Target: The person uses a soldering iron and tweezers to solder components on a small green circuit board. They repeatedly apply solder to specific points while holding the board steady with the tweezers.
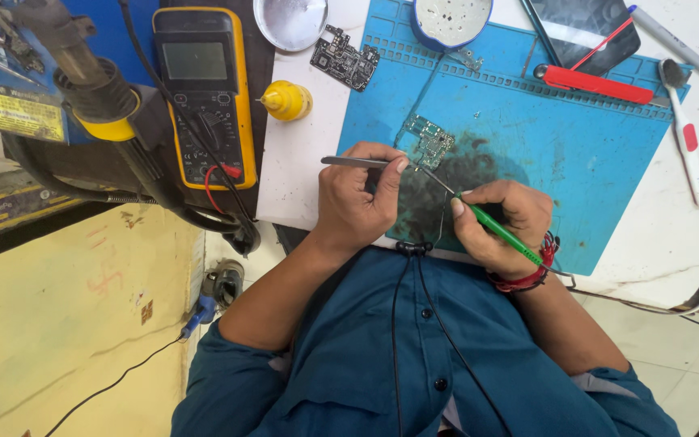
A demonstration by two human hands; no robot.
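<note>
Blue shirt (382,348) fills the foreground; above it, the left hand (357,194) pinches tweezers (355,162) and the right hand (499,222) grips a green soldering iron (499,231) — tip at the small circuit board (429,142) on the blue mat (576,146).

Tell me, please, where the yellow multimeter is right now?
The yellow multimeter lies in the head view's upper left, off the blue mat, left of the small yellow bottle.
</note>
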